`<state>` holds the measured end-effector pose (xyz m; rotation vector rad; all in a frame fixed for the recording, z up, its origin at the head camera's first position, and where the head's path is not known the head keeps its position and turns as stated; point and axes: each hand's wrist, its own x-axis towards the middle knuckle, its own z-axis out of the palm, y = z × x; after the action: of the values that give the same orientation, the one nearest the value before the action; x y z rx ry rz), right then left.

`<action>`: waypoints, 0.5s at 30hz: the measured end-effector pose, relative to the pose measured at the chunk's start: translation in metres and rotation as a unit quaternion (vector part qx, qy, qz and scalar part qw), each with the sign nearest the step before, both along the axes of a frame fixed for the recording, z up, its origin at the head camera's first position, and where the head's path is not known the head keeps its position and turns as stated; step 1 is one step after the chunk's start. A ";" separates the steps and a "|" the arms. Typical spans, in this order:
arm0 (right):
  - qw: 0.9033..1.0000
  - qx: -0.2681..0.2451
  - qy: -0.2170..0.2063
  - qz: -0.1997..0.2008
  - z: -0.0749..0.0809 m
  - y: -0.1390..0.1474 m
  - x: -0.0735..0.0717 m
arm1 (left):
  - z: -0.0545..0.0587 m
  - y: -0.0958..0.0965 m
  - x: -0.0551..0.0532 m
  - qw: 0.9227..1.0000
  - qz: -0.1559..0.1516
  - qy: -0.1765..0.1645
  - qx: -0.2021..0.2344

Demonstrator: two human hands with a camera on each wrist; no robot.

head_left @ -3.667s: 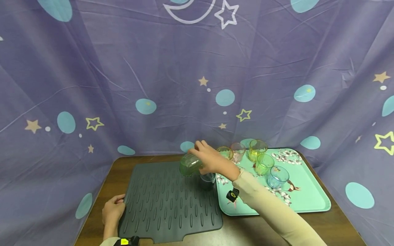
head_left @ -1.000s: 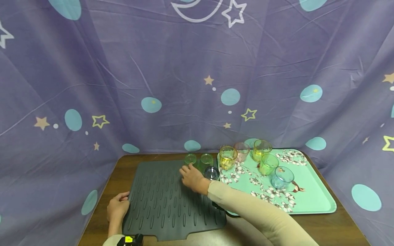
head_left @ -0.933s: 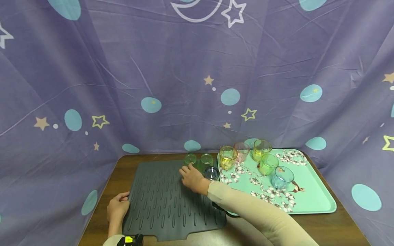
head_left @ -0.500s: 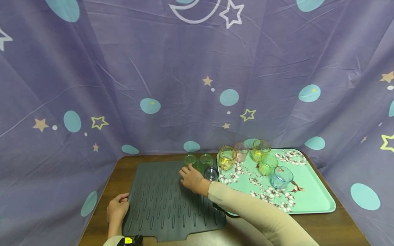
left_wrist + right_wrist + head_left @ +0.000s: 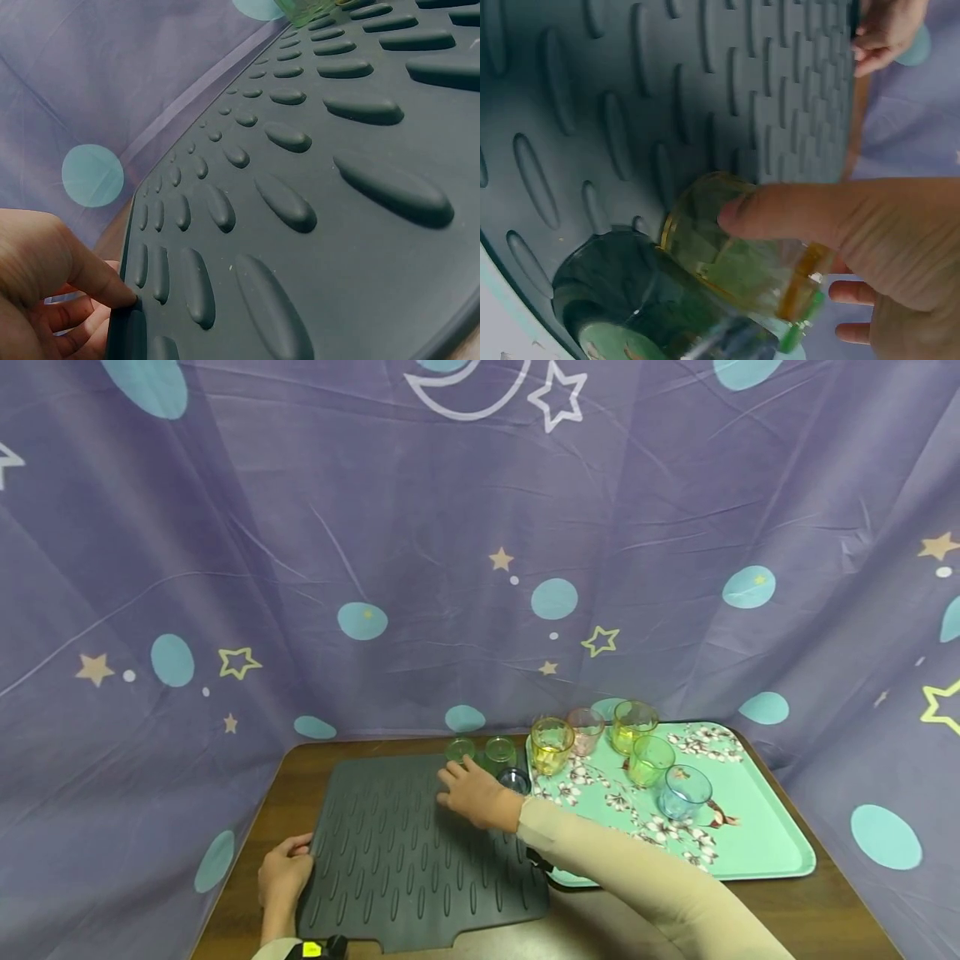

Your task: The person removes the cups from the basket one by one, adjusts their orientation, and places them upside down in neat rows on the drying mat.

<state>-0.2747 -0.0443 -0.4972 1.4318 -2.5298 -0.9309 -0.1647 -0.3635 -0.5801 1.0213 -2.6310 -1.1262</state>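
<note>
My right hand (image 5: 480,795) is low over the back right part of a dark ribbed drying mat (image 5: 390,835). In the right wrist view its thumb lies across an upside-down glass with a yellow rim (image 5: 705,262), and the fingertips show beyond the glass's base; I cannot tell whether they touch. That glass is hidden by the hand in the head view. A dark bluish glass (image 5: 513,779) and two green glasses (image 5: 500,752) stand upside down close by. My left hand (image 5: 284,872) pinches the mat's left edge, thumb on top.
A mint tray (image 5: 757,843) with a flower print lies to the right. On it stand upright a yellow glass (image 5: 552,747), a pink glass (image 5: 586,732), a yellow-green glass (image 5: 634,727), a green glass (image 5: 651,762) and a blue glass (image 5: 684,793). A purple curtain (image 5: 420,527) hangs behind.
Earlier the right hand held a tilted green glass above the mat; two green glasses now stand there. Just now the right hand has shifted slightly right. The left hand keeps its place.
</note>
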 end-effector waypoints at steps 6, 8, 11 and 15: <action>0.992 -0.095 -0.084 -0.021 0.020 0.017 -0.007 | 0.001 0.001 0.000 1.000 -0.002 0.005 -0.006; 0.983 -0.150 -0.104 -0.012 0.027 0.027 -0.009 | 0.001 0.002 0.000 1.000 -0.003 0.007 -0.007; 0.964 -0.231 -0.133 0.000 0.041 0.044 -0.011 | 0.001 0.002 0.000 1.000 -0.004 0.008 -0.009; 0.924 -0.335 -0.182 0.006 0.054 0.067 -0.010 | 0.000 0.001 0.000 1.000 -0.001 0.009 -0.011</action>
<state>-0.2845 0.0229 -0.4430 1.4581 -2.6589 0.2484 -0.1648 -0.3624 -0.5803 0.9996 -2.6252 -1.0990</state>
